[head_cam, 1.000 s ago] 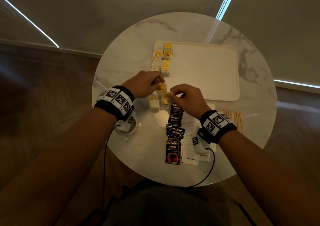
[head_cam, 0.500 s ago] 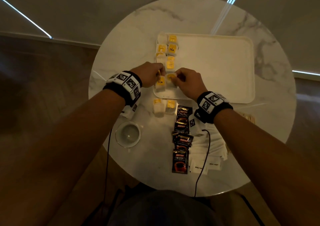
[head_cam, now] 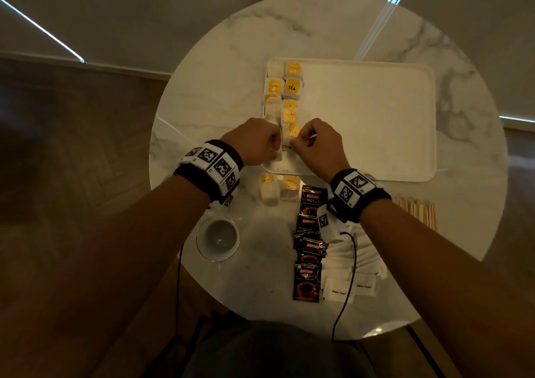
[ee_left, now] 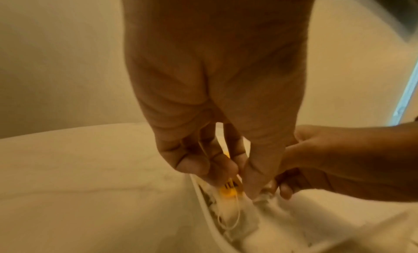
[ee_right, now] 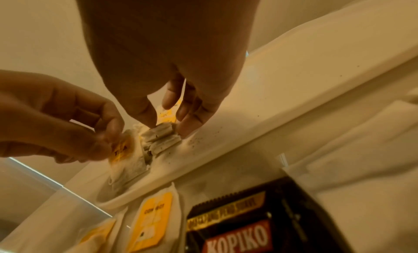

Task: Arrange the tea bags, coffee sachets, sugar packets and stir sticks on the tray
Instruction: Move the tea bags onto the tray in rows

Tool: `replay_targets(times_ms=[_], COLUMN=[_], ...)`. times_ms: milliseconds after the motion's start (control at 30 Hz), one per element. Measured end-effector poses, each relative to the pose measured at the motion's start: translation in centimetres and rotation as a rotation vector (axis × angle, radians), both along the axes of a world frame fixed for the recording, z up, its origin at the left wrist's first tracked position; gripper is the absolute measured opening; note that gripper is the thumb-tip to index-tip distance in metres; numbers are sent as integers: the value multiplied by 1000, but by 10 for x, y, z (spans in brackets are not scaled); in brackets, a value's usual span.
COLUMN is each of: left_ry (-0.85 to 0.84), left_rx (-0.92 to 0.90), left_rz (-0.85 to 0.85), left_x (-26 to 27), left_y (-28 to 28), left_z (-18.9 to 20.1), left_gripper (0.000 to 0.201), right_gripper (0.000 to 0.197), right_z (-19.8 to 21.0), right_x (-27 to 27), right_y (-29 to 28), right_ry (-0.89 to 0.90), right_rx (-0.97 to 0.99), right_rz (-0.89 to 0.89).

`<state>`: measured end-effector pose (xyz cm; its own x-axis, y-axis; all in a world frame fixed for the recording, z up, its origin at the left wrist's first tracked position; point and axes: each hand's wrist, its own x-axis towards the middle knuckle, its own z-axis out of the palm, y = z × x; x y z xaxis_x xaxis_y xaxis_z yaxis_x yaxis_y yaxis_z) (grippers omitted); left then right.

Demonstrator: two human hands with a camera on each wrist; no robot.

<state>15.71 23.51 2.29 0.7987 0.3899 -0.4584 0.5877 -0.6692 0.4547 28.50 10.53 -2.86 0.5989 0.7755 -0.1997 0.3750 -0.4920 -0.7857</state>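
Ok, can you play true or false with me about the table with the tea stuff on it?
1. The yellow-tagged tea bags lie along the left side of the cream rectangular tray. True.
2. The black Kopiko coffee sachets are on the tray. False: they lie on the round marble table, nearer the person than the tray.
3. Both hands are at the tea bags on the tray; left hand, right hand. True.
4. The small white cup is full of tea. False: it looks empty.
5. The wooden stir sticks lie on the table. True.
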Motion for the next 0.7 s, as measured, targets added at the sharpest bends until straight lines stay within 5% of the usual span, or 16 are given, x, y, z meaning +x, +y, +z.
replay_targets(times_ms=[467, 700], left_ry=[84, 266], left_rx=[-25, 5], left_rz=[9, -50], left_x=[-7, -26], left_y=[-13, -44], left_z=[3, -6], left_gripper=[15, 33], right_gripper=[13, 7], right_z=[10, 24], right_x=[0, -8], right_y=[-12, -41], right_ry=[-116, -75], right_rx=[24, 51], right_rz=[129, 137])
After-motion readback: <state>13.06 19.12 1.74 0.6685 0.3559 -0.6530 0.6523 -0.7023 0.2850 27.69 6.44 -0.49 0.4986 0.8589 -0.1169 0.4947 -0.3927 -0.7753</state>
